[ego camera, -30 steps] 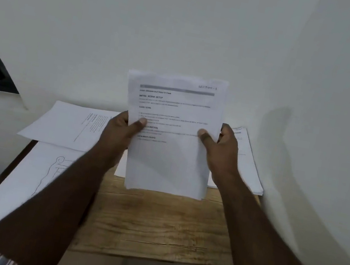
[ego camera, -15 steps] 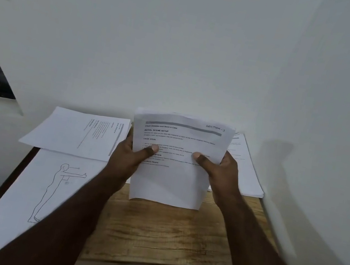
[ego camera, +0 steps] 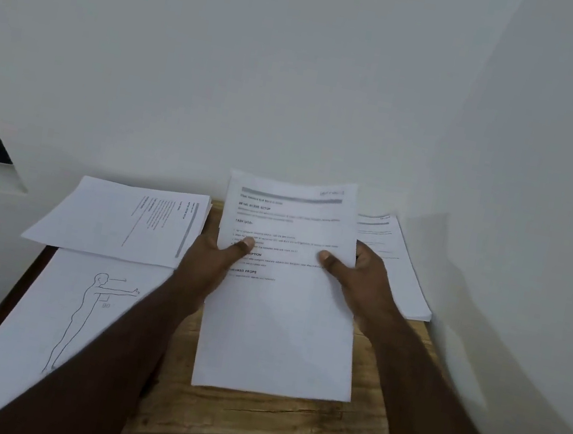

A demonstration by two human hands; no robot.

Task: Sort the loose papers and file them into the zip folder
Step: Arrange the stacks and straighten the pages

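held sheets [ego camera: 283, 292] mid-table [ego camera: 260, 419], figure drawing [ego camera: 71, 301] left, paper stack [ego camera: 401, 271] right

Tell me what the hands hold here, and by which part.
Both hold one white printed paper sheet: left hand at its left edge, right hand at its right edge, thumbs on its face.

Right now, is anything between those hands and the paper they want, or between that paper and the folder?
Nothing separates them: the left hand and right hand already hold the printed sheets by their side edges, above the wooden table. No zip folder shows in this view, so that path cannot be judged.
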